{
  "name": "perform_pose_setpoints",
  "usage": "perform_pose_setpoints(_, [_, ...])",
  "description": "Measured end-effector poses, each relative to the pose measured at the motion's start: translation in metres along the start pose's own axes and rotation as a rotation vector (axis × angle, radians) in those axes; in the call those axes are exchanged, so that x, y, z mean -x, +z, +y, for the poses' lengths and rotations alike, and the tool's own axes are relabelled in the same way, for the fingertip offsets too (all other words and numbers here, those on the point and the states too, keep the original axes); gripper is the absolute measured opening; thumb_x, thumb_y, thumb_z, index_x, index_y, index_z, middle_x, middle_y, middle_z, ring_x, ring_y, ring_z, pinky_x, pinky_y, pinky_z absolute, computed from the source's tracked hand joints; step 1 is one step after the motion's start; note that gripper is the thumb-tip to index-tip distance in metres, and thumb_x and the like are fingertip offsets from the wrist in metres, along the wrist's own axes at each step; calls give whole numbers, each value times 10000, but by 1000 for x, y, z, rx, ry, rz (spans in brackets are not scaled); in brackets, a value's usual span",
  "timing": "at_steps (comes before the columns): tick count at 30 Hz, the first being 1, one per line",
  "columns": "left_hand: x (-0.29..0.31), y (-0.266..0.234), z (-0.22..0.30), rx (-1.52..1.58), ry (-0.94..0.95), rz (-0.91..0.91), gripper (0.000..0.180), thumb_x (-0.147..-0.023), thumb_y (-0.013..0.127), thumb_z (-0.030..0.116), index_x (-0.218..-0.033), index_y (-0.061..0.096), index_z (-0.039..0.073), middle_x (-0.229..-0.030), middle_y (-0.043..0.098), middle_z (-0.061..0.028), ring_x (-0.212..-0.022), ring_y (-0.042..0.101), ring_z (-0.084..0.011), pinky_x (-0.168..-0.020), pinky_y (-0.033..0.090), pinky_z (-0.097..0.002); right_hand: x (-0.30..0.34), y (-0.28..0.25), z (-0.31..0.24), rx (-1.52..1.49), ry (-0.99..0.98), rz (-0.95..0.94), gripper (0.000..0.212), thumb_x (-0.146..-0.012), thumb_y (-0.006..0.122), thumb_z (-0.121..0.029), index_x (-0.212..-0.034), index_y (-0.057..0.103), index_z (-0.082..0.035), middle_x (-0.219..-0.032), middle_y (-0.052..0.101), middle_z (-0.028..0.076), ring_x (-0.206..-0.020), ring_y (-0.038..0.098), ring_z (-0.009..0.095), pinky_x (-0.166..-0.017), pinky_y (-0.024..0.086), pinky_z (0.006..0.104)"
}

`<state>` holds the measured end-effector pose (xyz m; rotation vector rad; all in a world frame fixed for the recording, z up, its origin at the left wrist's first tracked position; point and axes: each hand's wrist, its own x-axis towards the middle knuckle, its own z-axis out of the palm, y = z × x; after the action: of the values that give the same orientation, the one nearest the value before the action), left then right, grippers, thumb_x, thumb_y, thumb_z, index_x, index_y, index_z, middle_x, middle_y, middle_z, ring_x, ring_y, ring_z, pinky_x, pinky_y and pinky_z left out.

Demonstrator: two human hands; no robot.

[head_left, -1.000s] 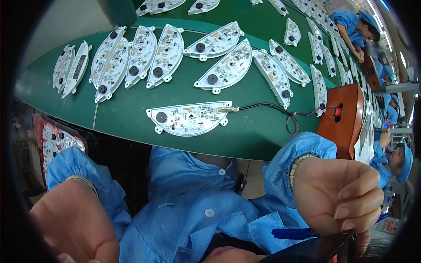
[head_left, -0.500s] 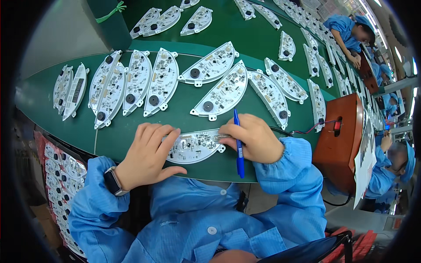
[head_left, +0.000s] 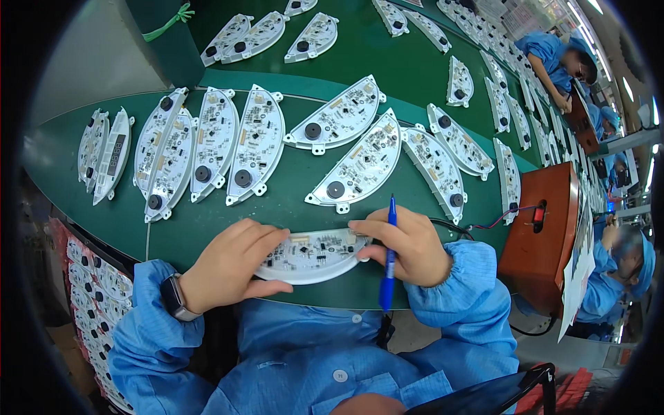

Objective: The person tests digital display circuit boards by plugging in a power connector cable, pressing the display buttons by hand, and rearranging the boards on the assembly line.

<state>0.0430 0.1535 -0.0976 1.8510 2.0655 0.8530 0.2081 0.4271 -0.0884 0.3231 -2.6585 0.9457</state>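
Between my two hands is a half-moon circuit board in a white plastic housing (head_left: 311, 257), tilted so its curved white side wall shows towards me. My left hand (head_left: 242, 261) grips its left end, fingers over the top edge and thumb along the near side. At the right end, my right hand (head_left: 404, 245) pinches the housing between thumb and fingers. That same hand also carries a blue pen (head_left: 389, 277), tucked between the fingers and pointing up and down. Just beyond lies another half-moon board (head_left: 361, 162) with a black round buzzer (head_left: 335, 189).
More half-moon boards (head_left: 256, 145) lie across the green table (head_left: 207, 242). A brown box (head_left: 536, 238) with a red switch and cable stands at right. Stacked boards (head_left: 100, 290) fill a tray at lower left. A co-worker (head_left: 557, 66) sits at the far right.
The board between my hands has tipped up, so its near side wall now shows. The whole scene sits slightly lower in view. The pen stays in my right hand.
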Motion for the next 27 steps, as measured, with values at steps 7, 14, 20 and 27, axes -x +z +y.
perform_pose_setpoints(7, [2,-1,1,1174,-667,54,381,-1101,464,263,-1269,613,-46,-944,750,-110,-719,739,-166,-572,549,-237,0,1,-6,-41,-10,-77,830,-705,862,-514,-1315,597,-18,-982,680,139,-841,668,318,-708,541,389])
perform_pose_setpoints(14, [3,6,0,1271,-679,45,433,-1105,452,337,-1277,624,-21,-957,748,-109,-757,741,-159,-586,541,-240,1,11,-1,25,-14,-49,721,-677,885,-167,-1325,597,-37,-1117,703,149,-920,697,326,-743,578,402])
perform_pose_setpoints(20, [6,9,-2,1238,-646,54,400,-1096,486,301,-1269,632,-30,-969,741,-106,-773,738,-164,-640,562,-254,5,10,-1,35,-16,-49,763,-629,891,-158,-1327,606,-39,-1107,704,139,-897,697,307,-690,579,388])
perform_pose_setpoints(27, [9,8,0,1240,-674,75,369,-1081,525,262,-1241,652,-45,-1000,730,-94,-833,708,-140,-731,557,-265,4,9,-1,34,-47,-45,759,-616,882,-152,-1315,616,-22,-1072,704,149,-857,700,308,-656,579,390])
